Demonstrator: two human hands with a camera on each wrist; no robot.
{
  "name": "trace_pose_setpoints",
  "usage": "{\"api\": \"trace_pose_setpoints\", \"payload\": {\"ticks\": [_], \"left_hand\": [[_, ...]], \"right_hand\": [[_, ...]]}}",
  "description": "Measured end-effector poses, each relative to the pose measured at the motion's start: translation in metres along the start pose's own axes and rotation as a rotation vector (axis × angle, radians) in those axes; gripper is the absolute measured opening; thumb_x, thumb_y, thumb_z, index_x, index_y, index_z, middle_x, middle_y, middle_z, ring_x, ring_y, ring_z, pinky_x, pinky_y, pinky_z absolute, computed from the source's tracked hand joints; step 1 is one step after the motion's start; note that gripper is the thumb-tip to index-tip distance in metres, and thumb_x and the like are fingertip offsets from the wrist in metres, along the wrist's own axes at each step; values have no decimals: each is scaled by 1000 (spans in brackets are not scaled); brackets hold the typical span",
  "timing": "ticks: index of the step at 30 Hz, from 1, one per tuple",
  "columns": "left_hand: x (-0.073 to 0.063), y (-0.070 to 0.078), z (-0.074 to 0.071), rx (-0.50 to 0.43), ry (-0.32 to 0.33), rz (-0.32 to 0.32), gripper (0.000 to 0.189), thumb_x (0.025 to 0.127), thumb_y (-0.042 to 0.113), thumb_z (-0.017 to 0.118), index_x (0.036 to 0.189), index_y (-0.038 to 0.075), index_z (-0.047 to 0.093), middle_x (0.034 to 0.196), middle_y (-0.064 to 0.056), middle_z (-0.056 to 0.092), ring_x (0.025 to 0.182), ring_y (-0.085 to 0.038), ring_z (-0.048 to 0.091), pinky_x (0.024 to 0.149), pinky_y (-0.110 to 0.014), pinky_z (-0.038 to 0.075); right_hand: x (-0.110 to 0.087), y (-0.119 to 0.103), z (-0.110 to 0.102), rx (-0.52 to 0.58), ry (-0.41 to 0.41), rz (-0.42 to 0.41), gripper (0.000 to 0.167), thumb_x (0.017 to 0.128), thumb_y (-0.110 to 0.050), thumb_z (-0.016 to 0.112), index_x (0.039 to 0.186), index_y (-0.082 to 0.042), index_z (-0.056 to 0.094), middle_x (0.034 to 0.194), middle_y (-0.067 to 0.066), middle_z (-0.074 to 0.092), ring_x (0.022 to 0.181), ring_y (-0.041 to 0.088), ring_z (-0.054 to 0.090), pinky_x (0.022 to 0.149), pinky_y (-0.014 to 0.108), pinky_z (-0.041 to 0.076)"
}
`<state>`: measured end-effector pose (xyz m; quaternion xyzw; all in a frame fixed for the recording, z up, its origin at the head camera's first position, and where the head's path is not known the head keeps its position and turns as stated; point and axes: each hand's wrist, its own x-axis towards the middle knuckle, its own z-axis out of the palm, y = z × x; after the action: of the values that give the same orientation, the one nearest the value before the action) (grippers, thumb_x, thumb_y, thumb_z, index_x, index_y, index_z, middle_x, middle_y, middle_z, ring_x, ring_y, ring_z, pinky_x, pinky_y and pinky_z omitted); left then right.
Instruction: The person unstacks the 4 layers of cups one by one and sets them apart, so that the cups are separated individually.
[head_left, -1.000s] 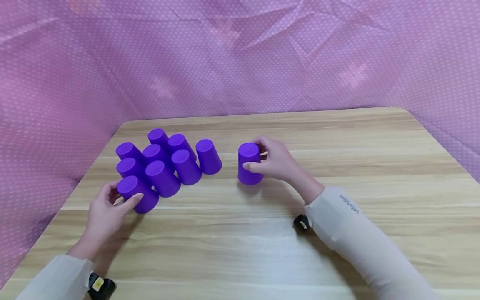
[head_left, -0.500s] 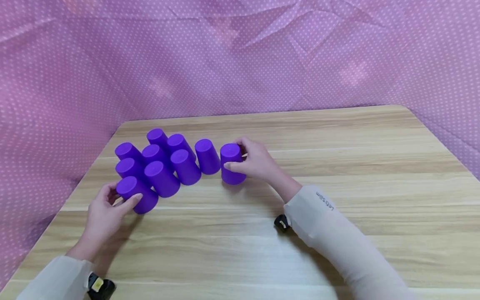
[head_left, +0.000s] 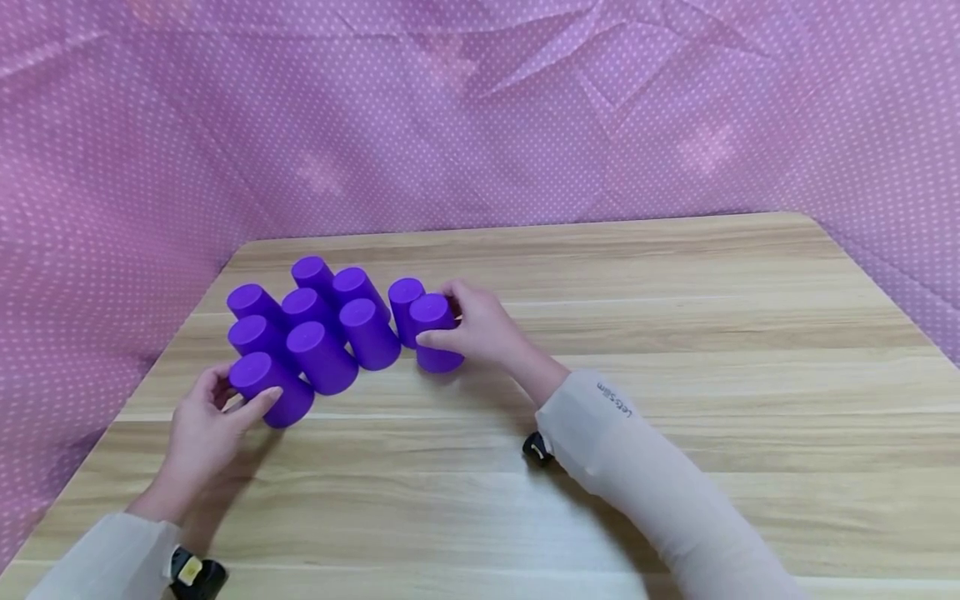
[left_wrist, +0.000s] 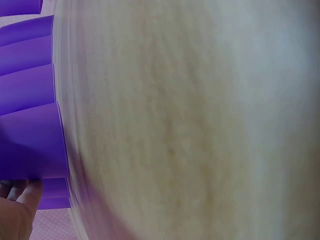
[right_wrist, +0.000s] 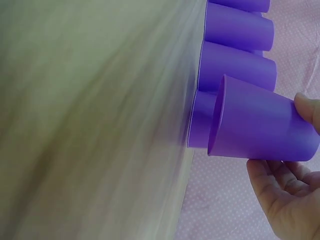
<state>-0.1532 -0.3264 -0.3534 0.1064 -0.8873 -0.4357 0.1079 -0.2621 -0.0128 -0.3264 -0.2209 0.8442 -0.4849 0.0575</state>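
Observation:
Several purple cups stand upside down in a close group at the left of the table; a front one is the purple cup (head_left: 291,402) in my left hand (head_left: 204,427). Thumb and fingers take it from either side, and its rim rests on the wood in the left wrist view. My right hand (head_left: 483,329) grips another upside-down purple cup (head_left: 438,358) at the group's right end. In the right wrist view this cup (right_wrist: 260,120) is slightly tilted, its rim raised off the table. Behind it stands the group's rightmost cup (head_left: 403,312), partly hidden.
The wooden table (head_left: 675,350) stretches to the right and toward the front. Pink dotted cloth (head_left: 480,125) hangs behind the table and at both sides. A black device (head_left: 197,575) sits at the left wrist, another black device (head_left: 536,450) at the right.
My right hand has carried its cup leftward from a spot apart on the table until it overlaps the group's rightmost cup in the head view. The left hand has hardly moved.

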Motion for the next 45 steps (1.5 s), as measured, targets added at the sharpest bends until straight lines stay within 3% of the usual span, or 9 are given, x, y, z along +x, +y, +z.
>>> {"api": "trace_pose_setpoints", "payload": {"ticks": [11,24,39,45], "left_hand": [[-1,0,-1,8,1,-1,38,83,27,70,111,16,46,102,17,48,95,11,44,79,-1,44],[-1,2,-1,29,-5,3,45,83,28,69,116,9,46,104,14,49,96,11,44,79,-1,44],[-1,0,-1,-3,8,2,37,82,26,71,109,18,47,100,18,49,93,11,45,78,0,44],[-1,0,-1,18,-4,-4,41,83,28,70,113,13,47,103,15,49,95,11,44,78,-1,44]], "right_hand": [[8,-8,16,-17,-26,-3,50,74,-24,78,113,-7,52,105,5,61,99,16,58,87,25,50],[14,-10,24,-90,-54,-3,51,74,-26,79,113,-8,51,106,4,60,99,15,57,88,24,50],[17,-7,28,-45,-55,39,47,76,-24,78,112,-10,51,108,4,60,101,15,57,91,26,49],[17,-5,28,-30,-51,57,46,75,-23,78,112,-10,52,108,3,61,102,15,57,91,26,49]]}}
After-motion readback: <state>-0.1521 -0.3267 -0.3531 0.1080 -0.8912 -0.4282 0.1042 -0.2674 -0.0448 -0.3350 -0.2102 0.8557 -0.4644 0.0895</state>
